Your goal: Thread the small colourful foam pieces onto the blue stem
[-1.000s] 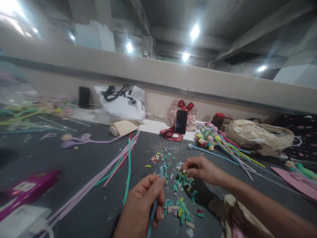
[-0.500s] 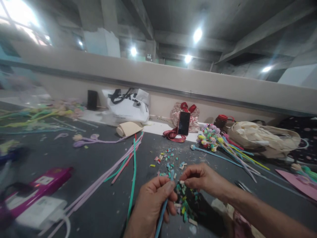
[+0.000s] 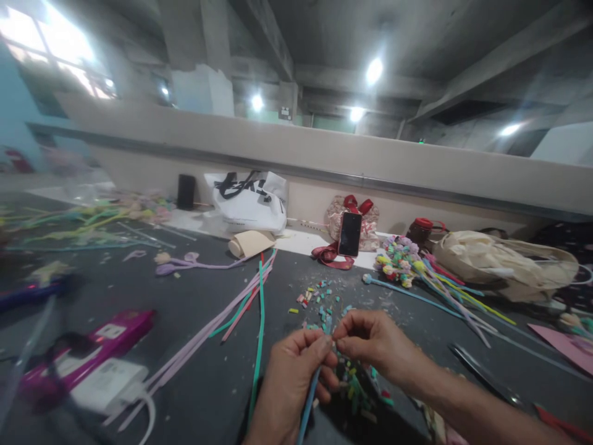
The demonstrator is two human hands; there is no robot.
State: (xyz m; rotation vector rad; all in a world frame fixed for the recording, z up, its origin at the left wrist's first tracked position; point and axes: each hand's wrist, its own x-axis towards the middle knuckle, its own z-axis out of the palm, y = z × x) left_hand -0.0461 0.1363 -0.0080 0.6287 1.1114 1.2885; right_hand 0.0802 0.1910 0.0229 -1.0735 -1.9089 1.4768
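Observation:
My left hand [image 3: 290, 383] is closed round a thin blue stick [image 3: 306, 405], holding it upright over the dark table [image 3: 139, 290]. My right hand [image 3: 370, 343] pinches at the stick's upper tip, thumb and forefinger pressed together; what it pinches is too small to make out. The two hands touch at the fingertips. Under and behind them lies a scatter of small coloured foam bits [image 3: 319, 296].
Long pink and green sticks [image 3: 252, 296] lie to the left. A pink device [image 3: 115, 330] and white charger [image 3: 109, 386] sit at the near left. A phone [image 3: 350, 233] leans on a pink bag, with a bundle of flower-tipped sticks [image 3: 403, 259], a cream bag [image 3: 500, 262] and a white bag [image 3: 250, 201] along the wall.
My right hand rose from the foam bits on the table to the tip of the blue stick and meets my left hand. The view turned left.

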